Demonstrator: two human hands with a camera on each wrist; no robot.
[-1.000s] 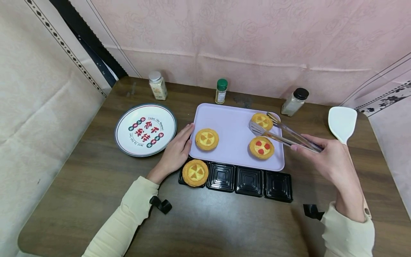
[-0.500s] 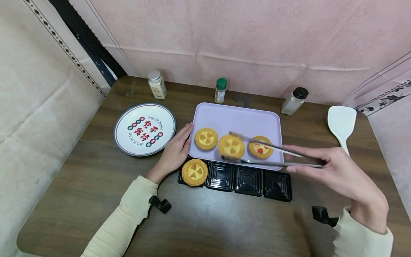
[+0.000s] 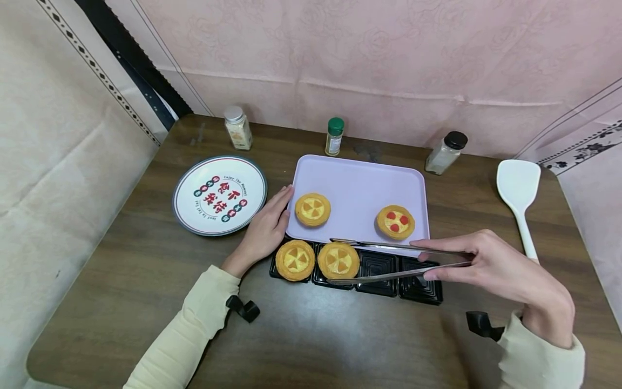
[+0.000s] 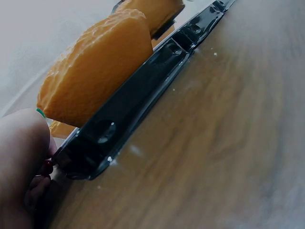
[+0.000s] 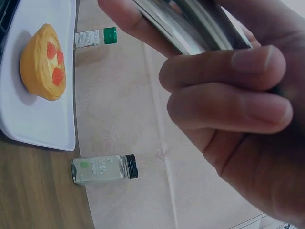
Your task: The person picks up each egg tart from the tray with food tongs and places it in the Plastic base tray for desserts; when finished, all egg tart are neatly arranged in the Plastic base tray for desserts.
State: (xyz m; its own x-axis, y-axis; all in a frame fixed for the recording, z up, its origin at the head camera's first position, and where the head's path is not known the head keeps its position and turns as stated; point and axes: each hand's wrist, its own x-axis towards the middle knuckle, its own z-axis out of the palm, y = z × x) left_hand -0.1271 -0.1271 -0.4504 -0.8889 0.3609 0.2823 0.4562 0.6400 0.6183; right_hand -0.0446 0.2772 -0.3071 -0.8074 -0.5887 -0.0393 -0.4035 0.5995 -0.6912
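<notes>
Tart [image 3: 338, 260] sits in the second cell from the left of the black four-cell tray [image 3: 420, 281], lower centre of the head frame, between the two blades of the tongs [image 3: 389, 261]. I cannot tell if the blades touch it. The tongs' long axis runs nearly level across the frame, tips left at the tart, handles right in my right hand [image 3: 495, 270], which grips them with fingers curled round. So the tart lies left of the right hand, a tongs' length off. My left hand [image 3: 264, 229] is actually nearer to it, just up and left, fingers straight and resting against the left edge of the lilac board [image 3: 359, 178].

Counts:
- tarts, four: two yellow in the black tray (cells one and two), one yellow [image 3: 313, 209] and one with red spots [image 3: 396, 222] on the board
- free tray cells: two
- spice jars along the top of the surface [image 3: 340, 335]: three
- printed plate [image 3: 220, 195], centre left: one
- white spatula [image 3: 519, 197], right: one
</notes>
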